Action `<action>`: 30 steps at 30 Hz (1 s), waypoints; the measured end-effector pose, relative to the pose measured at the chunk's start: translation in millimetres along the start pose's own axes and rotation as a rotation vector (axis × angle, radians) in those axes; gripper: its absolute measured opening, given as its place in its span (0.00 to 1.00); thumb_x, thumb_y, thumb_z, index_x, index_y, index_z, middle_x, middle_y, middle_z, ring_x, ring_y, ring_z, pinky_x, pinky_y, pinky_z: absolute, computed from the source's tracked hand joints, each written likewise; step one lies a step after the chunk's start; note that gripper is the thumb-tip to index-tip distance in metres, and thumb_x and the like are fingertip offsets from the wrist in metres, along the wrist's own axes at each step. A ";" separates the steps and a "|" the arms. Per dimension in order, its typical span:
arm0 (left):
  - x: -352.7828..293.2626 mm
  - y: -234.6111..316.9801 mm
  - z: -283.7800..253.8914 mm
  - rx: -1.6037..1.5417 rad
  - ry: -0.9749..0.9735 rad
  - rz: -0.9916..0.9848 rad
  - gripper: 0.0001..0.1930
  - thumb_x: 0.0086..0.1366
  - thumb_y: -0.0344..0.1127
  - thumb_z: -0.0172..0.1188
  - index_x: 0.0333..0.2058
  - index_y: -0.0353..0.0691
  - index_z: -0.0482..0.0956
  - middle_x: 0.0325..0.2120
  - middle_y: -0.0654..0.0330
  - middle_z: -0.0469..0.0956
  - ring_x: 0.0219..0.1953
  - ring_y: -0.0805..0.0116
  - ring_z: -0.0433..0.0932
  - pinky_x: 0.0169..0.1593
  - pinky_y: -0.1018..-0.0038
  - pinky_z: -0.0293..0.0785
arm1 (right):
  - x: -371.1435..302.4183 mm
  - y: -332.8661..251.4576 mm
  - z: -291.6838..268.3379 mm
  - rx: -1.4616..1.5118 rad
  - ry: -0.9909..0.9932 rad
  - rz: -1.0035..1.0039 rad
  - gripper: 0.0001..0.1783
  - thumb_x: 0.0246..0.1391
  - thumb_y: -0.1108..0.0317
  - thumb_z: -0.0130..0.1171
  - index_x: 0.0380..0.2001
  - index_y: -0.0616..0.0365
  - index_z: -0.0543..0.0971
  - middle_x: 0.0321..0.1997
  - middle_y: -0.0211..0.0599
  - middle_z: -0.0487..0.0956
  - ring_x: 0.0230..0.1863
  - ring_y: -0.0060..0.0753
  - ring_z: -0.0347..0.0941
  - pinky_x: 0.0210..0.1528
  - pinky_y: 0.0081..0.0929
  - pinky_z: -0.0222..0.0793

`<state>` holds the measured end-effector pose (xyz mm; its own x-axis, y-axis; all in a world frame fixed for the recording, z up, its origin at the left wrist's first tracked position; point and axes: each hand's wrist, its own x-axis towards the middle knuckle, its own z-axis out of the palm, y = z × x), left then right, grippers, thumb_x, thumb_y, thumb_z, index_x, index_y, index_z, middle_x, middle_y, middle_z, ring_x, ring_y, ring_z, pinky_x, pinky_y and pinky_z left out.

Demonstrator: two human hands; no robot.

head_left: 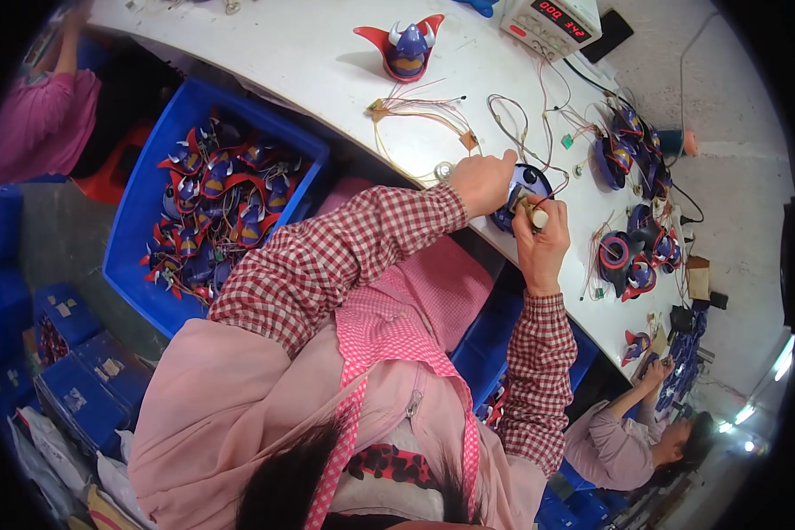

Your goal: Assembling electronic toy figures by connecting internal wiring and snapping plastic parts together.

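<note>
White-cased power supply (547, 28), one, landmark for this listing. Head view: stands at the far side of a white bench (300, 57). Display: red lit digits, turned upside down; further print on its front panel too small to make out.

Casing (531, 175), round, blue-purple, one: below the supply, at the bench's near edge, between both hands. Left hand (483, 184): at the casing's left side, fingers bent; whether they grip it cannot be told. Right hand (543, 240): at the casing's lower side, fingers clamped on a pale-ended cylindrical piece (538, 217).

Horned figure (406, 53), purple with red wings, one: left of the supply, upright. Wired boards (377, 109), small, tan: lower left of the supply. Green board (567, 140), one: just below the supply, among loose wires. Figures and parts, grouped (640, 253): lower right of the supply, wires trailing.

Blue bin (132, 243), one: well left of and below the supply, filled with horned figures (216, 181). Blue crates (84, 397): far lower left of the supply, bearing pale labels (112, 367), writing illegible. Co-worker (618, 442), pale pink top: far lower right of the supply.
</note>
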<state>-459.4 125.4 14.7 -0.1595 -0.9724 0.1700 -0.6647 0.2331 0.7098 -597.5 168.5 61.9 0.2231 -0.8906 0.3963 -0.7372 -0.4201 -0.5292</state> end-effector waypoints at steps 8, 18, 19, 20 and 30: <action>-4.5 2.0 -1.7 -0.005 0.019 0.013 0.08 0.56 0.31 0.50 0.33 0.35 0.64 0.16 0.46 0.75 0.22 0.46 0.76 0.26 0.55 0.72 | 17.0 15.0 -3.8 0.186 -0.163 0.237 0.10 0.42 0.73 0.61 0.30 0.63 0.73 0.29 0.40 0.72 0.29 0.36 0.71 0.32 0.28 0.67; -71.3 -38.8 -94.0 -0.263 0.406 0.085 0.10 0.58 0.32 0.57 0.37 0.34 0.74 0.24 0.51 0.74 0.24 0.61 0.75 0.29 0.71 0.71 | -16.1 -13.4 -22.1 -0.025 0.147 0.107 0.12 0.46 0.71 0.61 0.34 0.65 0.74 0.28 0.37 0.72 0.27 0.31 0.69 0.32 0.23 0.66; -86.1 -56.7 -103.4 -0.219 0.518 0.004 0.09 0.58 0.30 0.57 0.36 0.33 0.74 0.24 0.53 0.73 0.23 0.64 0.73 0.29 0.73 0.71 | -23.7 -22.5 -25.8 -0.139 0.283 0.064 0.11 0.49 0.71 0.60 0.36 0.65 0.74 0.30 0.35 0.73 0.27 0.24 0.70 0.31 0.19 0.66; -93.3 -74.2 -116.5 -0.158 0.569 -0.057 0.08 0.57 0.30 0.56 0.35 0.35 0.75 0.26 0.53 0.74 0.24 0.62 0.74 0.30 0.71 0.71 | -21.9 -34.2 -19.3 -0.123 0.282 0.056 0.11 0.49 0.71 0.60 0.36 0.65 0.74 0.30 0.35 0.73 0.27 0.24 0.70 0.31 0.19 0.66; -60.5 -113.0 -129.1 0.274 0.509 0.141 0.09 0.56 0.31 0.58 0.36 0.34 0.76 0.29 0.56 0.71 0.33 0.60 0.70 0.37 0.70 0.68 | 62.0 -29.8 71.8 -0.204 -0.160 -0.075 0.12 0.55 0.67 0.51 0.40 0.63 0.76 0.33 0.50 0.73 0.33 0.48 0.72 0.35 0.36 0.69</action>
<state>-280.4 157.9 12.5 0.0651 -0.7939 0.6046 -0.8378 0.2857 0.4654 -515.9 113.3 48.4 0.3677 -0.8815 0.2961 -0.8248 -0.4563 -0.3340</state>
